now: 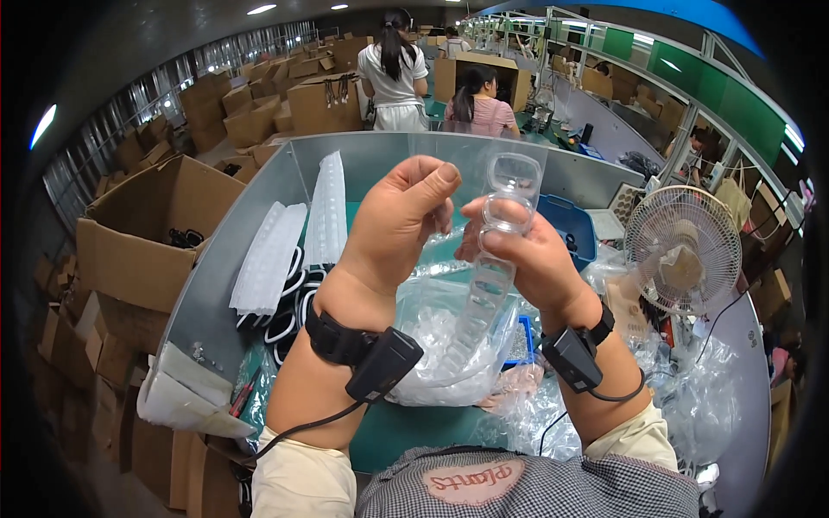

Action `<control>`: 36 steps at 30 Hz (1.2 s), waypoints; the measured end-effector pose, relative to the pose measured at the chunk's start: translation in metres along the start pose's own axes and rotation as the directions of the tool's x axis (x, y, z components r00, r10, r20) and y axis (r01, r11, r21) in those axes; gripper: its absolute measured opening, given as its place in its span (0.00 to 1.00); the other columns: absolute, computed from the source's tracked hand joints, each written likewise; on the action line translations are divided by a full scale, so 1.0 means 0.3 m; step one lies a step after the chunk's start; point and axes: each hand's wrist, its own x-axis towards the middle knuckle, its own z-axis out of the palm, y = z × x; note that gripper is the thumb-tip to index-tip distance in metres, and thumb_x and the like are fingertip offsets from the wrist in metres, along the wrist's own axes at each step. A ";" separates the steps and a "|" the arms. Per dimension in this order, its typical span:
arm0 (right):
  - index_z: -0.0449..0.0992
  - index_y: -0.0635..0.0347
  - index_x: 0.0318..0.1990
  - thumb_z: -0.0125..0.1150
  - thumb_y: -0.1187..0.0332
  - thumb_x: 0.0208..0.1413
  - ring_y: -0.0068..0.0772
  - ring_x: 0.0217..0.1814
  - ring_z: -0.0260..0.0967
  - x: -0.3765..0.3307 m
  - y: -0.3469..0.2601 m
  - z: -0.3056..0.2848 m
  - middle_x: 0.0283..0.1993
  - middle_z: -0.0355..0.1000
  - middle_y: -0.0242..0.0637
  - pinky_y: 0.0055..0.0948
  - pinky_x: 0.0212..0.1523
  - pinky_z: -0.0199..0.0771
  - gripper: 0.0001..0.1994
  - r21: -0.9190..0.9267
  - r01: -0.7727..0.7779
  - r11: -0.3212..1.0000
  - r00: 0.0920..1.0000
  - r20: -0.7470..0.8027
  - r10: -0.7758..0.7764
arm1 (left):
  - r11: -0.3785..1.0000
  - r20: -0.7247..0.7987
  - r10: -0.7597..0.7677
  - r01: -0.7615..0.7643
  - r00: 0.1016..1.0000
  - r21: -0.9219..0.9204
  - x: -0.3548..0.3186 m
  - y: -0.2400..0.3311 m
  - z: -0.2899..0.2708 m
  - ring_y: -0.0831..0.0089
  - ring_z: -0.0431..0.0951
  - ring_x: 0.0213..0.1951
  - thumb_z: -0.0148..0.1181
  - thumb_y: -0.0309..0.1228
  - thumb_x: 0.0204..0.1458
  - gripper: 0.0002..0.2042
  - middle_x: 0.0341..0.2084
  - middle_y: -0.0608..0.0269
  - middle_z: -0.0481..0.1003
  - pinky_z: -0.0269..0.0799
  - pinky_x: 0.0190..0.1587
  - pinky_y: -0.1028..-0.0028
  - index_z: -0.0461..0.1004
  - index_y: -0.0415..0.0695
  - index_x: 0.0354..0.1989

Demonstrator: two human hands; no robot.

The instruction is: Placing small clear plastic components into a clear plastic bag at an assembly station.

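Note:
Between thumb and fingers, my right hand (527,246) grips a strip of clear moulded plastic pieces (515,175) with rounded-rectangle outlines. The strip stands upright above the hand and trails down toward an open clear plastic bag (453,388), which holds many whitish clear pieces. My left hand (401,211) is raised beside it, thumb pressed to curled fingers; what it pinches, possibly the edge of clear film, I cannot make out. Both wrists carry black strapped devices with cables.
Two white padded strips (269,259) lie over black-and-white frames (285,328) at left. A blue basket (566,229), a fan (684,246) and crumpled clear plastic (691,380) stand at right. Grey panels edge the green table (401,436). Cardboard boxes (155,242) and people are beyond.

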 end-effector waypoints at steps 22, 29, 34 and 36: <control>0.65 0.59 0.53 0.68 0.65 0.53 0.29 0.33 0.73 0.018 -0.025 0.027 0.40 0.70 0.33 0.29 0.37 0.77 0.23 0.204 0.197 0.959 0.928 -0.353 -0.115 | 0.629 -0.133 0.611 -0.377 0.780 0.680 -0.044 -0.029 0.017 0.89 0.60 0.22 0.56 0.39 0.62 0.13 0.21 0.76 0.68 0.56 0.25 0.84 0.76 0.42 0.33; 0.67 0.60 0.54 0.64 0.69 0.55 0.36 0.41 0.77 0.042 -0.012 0.002 0.44 0.72 0.39 0.32 0.41 0.78 0.20 0.027 0.255 0.967 0.840 -0.502 -0.207 | 0.689 -0.136 0.558 -0.367 0.818 0.625 -0.063 -0.018 0.034 0.91 0.56 0.17 0.55 0.40 0.62 0.13 0.17 0.79 0.64 0.49 0.19 0.84 0.75 0.44 0.32; 0.62 0.58 0.63 0.63 0.73 0.53 0.34 0.41 0.76 0.029 -0.004 -0.053 0.47 0.72 0.42 0.32 0.42 0.77 0.29 0.081 0.231 0.970 0.927 -0.320 -0.194 | 0.693 -0.129 0.540 -0.352 0.832 0.630 -0.066 -0.013 0.035 0.90 0.54 0.16 0.55 0.41 0.62 0.14 0.15 0.80 0.62 0.48 0.19 0.84 0.76 0.44 0.32; 0.64 0.55 0.62 0.63 0.73 0.53 0.29 0.38 0.74 0.022 0.005 -0.064 0.43 0.70 0.37 0.29 0.41 0.75 0.27 0.085 0.189 0.978 0.939 -0.306 -0.155 | 0.797 -0.205 0.462 -0.303 0.863 0.523 -0.067 -0.006 0.016 0.90 0.53 0.16 0.55 0.42 0.62 0.14 0.15 0.80 0.60 0.47 0.18 0.83 0.76 0.44 0.32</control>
